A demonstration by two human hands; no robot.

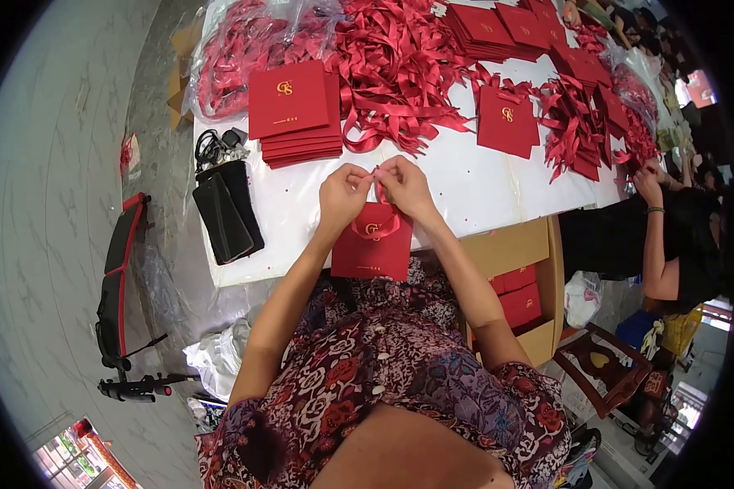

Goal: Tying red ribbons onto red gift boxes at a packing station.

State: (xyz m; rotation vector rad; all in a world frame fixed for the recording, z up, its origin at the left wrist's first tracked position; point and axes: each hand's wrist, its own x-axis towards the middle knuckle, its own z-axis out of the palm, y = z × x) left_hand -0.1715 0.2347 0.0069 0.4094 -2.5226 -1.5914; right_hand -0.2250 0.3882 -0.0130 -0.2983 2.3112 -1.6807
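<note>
A red paper gift bag (pixel 359 259) with gold print lies at the table's near edge, partly over my lap. Its red ribbon handle (pixel 381 192) runs up from the bag to my fingers. My left hand (pixel 347 192) pinches the ribbon end between thumb and fingertips. Close beside it, my right hand (pixel 404 186) also pinches the ribbon, and the fingertips of both hands nearly meet. Just beyond my hands is a heap of loose red ribbons (pixel 400 57). A stack of flat red bags (pixel 289 110) lies to the left of that heap.
A black phone (pixel 223 216) lies on a dark pouch at the table's left edge, near black cables (pixel 212 147). Ribboned bags (pixel 506 122) lie to the right. A cardboard box (pixel 546 281) holding red bags stands at my right. Another person's hand (pixel 649 186) works at the far right.
</note>
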